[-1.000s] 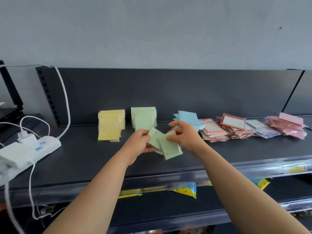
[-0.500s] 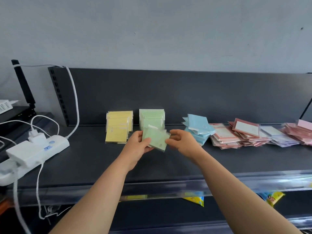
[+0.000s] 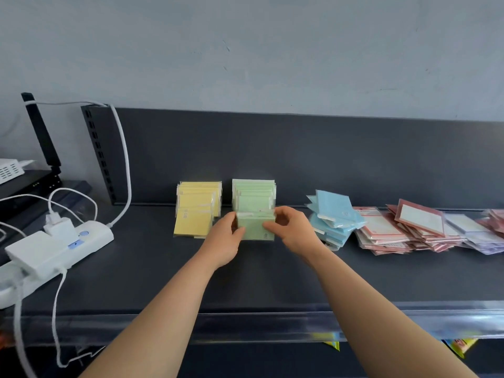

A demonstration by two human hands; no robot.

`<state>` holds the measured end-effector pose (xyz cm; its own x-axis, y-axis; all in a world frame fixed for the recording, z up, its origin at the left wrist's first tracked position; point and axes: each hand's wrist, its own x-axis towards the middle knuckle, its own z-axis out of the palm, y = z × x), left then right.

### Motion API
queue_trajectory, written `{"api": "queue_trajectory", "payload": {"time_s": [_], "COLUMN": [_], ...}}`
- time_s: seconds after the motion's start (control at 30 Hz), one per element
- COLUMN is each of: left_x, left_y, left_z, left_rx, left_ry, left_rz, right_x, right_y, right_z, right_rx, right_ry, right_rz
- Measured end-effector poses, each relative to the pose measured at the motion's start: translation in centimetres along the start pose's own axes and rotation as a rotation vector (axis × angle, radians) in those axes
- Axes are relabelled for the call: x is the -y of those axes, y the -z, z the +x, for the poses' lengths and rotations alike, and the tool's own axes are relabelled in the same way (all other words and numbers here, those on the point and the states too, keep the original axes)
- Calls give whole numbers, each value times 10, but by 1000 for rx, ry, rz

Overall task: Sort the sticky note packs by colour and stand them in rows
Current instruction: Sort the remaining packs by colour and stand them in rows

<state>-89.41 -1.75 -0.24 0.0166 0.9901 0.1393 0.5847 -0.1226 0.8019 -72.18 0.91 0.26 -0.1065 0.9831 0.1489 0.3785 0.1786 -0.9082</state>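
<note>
1. Stretching across my whole view, the dark grey shelf carries everything, with a dark back panel rising behind it.
2. On the right lies a loose heap of pink-edged packs, flat and overlapping; a few lilac packs lie at its far right end.
3. At the left end sits a white power strip with a plug and white cables.
4. Just left of the pink heap, the blue packs lie in an untidy pile with corners sticking out.
5. The yellow row stands upright near the back panel, running towards me.
6. The green row stands just beside it on the right, also upright.
7. My left hand grips the left edge of the front green packs, fingers curled round it.
8. My right hand pinches their right edge, thumb in front.
9. Those front green packs stand on the shelf at the near end of the green row, touching it.
</note>
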Motion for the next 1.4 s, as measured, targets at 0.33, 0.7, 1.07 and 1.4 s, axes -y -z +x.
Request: {"api": "queue_trajectory", "payload": {"time_s": [0.33, 0.7, 1.07, 1.4], "left_x": [17, 18, 25, 23], "left_y": [-12, -15, -14, -15], "left_z": [28, 46, 44, 42], "left_rx": [33, -113, -105, -97], "left_ry": [75, 149, 132, 113], "left_rz": [221, 122, 76, 126], "right_x": [-22, -26, -29, -27], "right_y": [-5, -18, -13, -17], "right_z": [21, 46, 40, 34], "right_rx": [46, -55, -23, 4], "right_ry": [-68, -95, -112, -47], "right_rz": [-187, -235, -182, -278]}}
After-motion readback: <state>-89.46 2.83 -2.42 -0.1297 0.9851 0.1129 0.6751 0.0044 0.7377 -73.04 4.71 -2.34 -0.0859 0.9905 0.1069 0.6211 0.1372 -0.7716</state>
